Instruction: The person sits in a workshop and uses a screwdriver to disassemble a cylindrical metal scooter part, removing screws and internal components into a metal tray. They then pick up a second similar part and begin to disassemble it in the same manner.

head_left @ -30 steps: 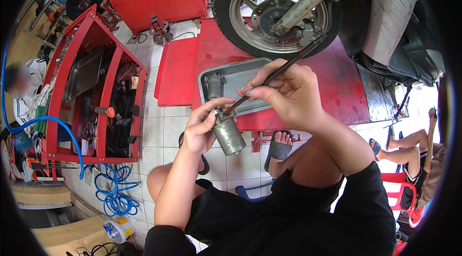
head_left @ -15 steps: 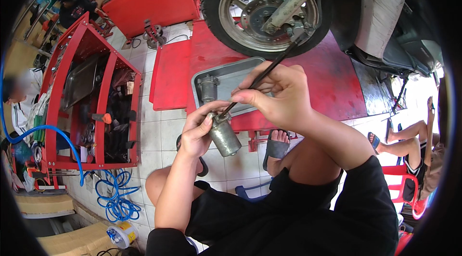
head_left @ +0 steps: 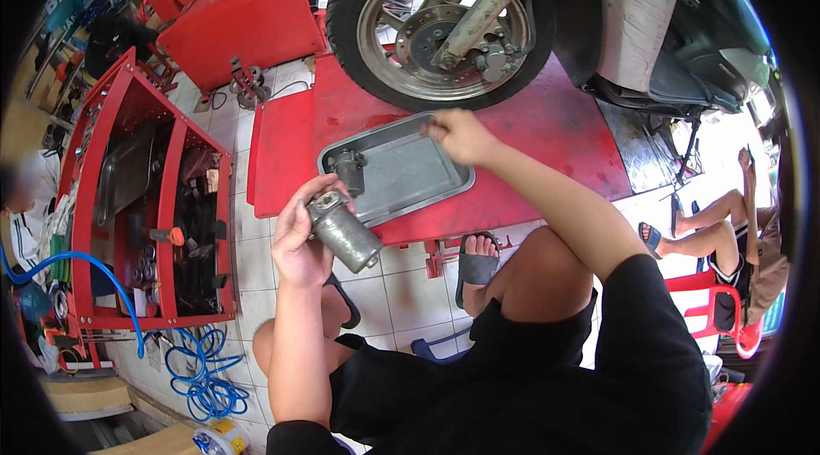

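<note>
My left hand (head_left: 299,237) is wrapped round a grey metal cylinder that looks like a starter motor (head_left: 348,237). The motor's flanged end points up toward my fingers, and its rounded end with a small stub tilts down to the right. Just beyond, a shallow metal tray (head_left: 410,166) rests on the red platform, and a second, smaller cylindrical metal part (head_left: 348,171) stands in its left end. My right hand (head_left: 461,137) hovers by the tray's far right rim, fingers curled and blurred; no tool shows in it.
A motorbike's front wheel (head_left: 444,36) stands on the red platform (head_left: 547,147) beyond the tray. At left are a red tool cart (head_left: 175,224) and a coiled blue hose (head_left: 201,369). Another person's legs (head_left: 717,224) show at far right, near a red chair (head_left: 705,301).
My right hand has left the motor and moved away toward the tray's far side; the thin dark rod it held is no longer visible. My left hand, still holding the motor, has shifted left.
</note>
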### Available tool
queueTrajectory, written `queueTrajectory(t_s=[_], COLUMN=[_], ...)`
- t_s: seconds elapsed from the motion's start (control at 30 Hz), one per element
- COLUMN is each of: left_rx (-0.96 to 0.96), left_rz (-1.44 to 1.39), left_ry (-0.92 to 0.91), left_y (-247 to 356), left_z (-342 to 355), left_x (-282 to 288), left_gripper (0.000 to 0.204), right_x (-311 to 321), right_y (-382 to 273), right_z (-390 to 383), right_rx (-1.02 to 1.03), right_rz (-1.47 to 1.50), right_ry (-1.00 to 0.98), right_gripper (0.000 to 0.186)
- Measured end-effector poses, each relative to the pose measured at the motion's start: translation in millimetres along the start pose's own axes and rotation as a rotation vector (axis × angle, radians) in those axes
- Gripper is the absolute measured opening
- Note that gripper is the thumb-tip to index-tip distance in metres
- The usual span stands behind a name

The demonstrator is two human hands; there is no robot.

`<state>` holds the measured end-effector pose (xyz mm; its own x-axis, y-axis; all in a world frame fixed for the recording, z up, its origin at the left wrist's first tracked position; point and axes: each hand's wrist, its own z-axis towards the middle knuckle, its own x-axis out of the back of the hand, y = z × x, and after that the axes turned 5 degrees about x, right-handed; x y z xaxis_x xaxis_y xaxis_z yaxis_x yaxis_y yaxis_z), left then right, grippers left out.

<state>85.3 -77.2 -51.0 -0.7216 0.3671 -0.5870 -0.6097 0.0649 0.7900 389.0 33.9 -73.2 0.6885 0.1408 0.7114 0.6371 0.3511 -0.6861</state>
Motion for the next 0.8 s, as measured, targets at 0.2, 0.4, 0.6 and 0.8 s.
queueTrajectory(t_s=[0.2, 0.4, 0.6, 0.8], left_rx=[-0.012, -0.018, 0.009, -0.008], left_rz=[-0.121, -0.118, -0.139, -0.155], left_ry=[-0.014, -0.034, -0.13, -0.139], left_y=[5.9, 7.5, 10.7, 11.9], left_z=[-8.2, -9.0, -10.6, -9.3], left_x=[9.2, 6.3, 7.1, 2.6], left_gripper=[0.065, 0.066, 0.063, 0.067], right_x=[-33.4, -45.0, -48.0, -34.3], right_y=[6.2, 2.5, 6.7, 2.0], right_z=[-14.3, -11.5, -11.8, -2.9], right_rx=[-0.386, -0.396, -0.403, -0.366], right_rz=[-0.618, -0.683, -0.686, -0.494], right_ry=[-0.497, -0.58, -0.569, -0.324], right_gripper=[0.035, 0.038, 0.035, 0.028])
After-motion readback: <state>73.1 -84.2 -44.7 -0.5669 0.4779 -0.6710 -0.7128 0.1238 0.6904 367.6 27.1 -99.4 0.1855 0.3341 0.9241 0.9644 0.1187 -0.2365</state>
